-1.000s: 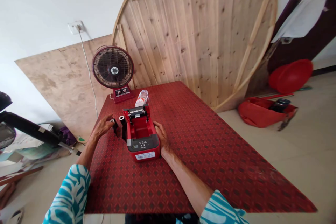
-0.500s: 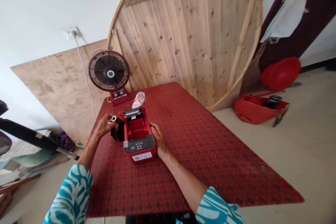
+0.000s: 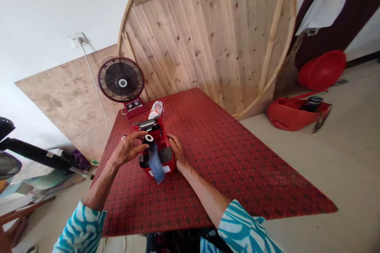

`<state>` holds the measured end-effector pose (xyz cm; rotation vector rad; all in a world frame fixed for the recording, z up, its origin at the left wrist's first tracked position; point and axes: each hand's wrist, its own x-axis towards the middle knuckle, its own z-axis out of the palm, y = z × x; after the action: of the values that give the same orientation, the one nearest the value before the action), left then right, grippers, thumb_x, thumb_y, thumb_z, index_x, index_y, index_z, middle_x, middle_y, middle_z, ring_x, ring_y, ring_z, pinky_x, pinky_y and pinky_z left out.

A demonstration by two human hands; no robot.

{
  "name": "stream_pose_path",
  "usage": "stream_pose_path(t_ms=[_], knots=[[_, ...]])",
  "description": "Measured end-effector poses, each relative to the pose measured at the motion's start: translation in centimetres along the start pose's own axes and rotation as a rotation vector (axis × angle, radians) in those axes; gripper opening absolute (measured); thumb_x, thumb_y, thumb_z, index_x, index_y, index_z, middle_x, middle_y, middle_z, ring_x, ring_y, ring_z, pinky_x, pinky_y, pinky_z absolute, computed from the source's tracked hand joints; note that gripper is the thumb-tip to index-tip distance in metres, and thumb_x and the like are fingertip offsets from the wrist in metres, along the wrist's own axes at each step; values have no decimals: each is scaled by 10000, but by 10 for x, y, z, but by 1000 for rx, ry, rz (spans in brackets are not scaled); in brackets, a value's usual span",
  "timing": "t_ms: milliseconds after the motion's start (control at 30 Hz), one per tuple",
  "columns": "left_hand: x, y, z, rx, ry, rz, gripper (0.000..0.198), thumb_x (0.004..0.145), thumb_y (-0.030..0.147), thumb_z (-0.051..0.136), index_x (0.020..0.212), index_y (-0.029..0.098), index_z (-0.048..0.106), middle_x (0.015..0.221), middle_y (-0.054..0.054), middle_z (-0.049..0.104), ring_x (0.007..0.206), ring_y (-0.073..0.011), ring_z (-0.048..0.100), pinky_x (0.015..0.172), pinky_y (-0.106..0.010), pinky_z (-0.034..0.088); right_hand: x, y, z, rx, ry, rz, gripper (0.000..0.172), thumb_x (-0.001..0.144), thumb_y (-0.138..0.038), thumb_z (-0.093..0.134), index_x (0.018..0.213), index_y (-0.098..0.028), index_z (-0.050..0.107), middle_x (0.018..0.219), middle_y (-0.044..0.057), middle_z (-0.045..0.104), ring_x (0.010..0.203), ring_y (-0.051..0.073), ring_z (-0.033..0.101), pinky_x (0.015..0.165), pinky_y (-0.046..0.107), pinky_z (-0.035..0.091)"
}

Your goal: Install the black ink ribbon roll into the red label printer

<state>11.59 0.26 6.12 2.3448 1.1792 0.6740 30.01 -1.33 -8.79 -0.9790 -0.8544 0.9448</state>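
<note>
Pinching a black roll (image 3: 149, 140) in my left hand (image 3: 127, 149) above the open red printer (image 3: 164, 142), my right hand (image 3: 178, 151) resting open against its right side; the roll isn't seated inside yet.

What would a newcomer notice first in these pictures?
The huge round wooden board behind the red patterned table grabs attention first. At the table's centre, the left hand holds a black roll trailing a blue strip above an open red printer, the right hand against its side.
</note>
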Motion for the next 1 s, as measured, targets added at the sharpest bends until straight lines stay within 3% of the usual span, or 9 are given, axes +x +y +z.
stream_pose_path(t_ms=[100,233,400,567,700,867,1000], knots=[[15,5,17,243,-64,35,318,782,299,666,1094,237,673,1018,-31,730,905,-209,680,851,-316,520,0,-1,1,-2,-13,27,383,838,-483,498,1126,-275,639,1178,26,658,1152,226,547,1038,402,376],[28,16,27,530,-174,-63,330,793,248,665,1122,256,679,1066,-63,728,985,-266,675,876,-355,507,1,-2,2,28,-14,30,376,822,-481,513,1099,-266,650,1139,23,673,1133,226,555,1022,393,392],[40,28,41,699,-342,-103,322,803,198,627,1112,263,692,1074,-105,719,1028,-316,661,857,-397,501,1,-5,2,18,-5,26,372,818,-473,511,1092,-266,654,1118,23,681,1115,226,566,1004,383,404],[52,22,53,645,-412,-91,243,759,131,637,967,206,737,981,-130,736,979,-314,676,823,-374,509,1,-6,1,2,-9,37,406,807,-477,508,1106,-242,648,1148,44,670,1108,239,575,1001,403,406],[48,11,42,506,-422,-51,238,798,204,619,1002,255,729,1045,-51,739,1017,-250,668,857,-306,505,1,-3,0,5,-3,49,392,812,-467,511,1110,-252,648,1151,36,670,1132,237,564,1014,403,397],[8,3,17,85,-175,-45,372,901,422,477,1122,212,691,1094,-53,726,985,-217,673,891,-306,504,0,-3,0,10,-13,47,394,819,-490,509,1114,-266,642,1175,31,665,1138,242,558,1013,411,394],[-23,8,17,124,-171,60,441,818,486,606,1154,206,666,1117,-73,710,1007,-236,657,904,-336,499,-3,-8,0,-4,-6,53,381,823,-486,499,1099,-268,647,1167,28,669,1105,243,574,994,407,409]])
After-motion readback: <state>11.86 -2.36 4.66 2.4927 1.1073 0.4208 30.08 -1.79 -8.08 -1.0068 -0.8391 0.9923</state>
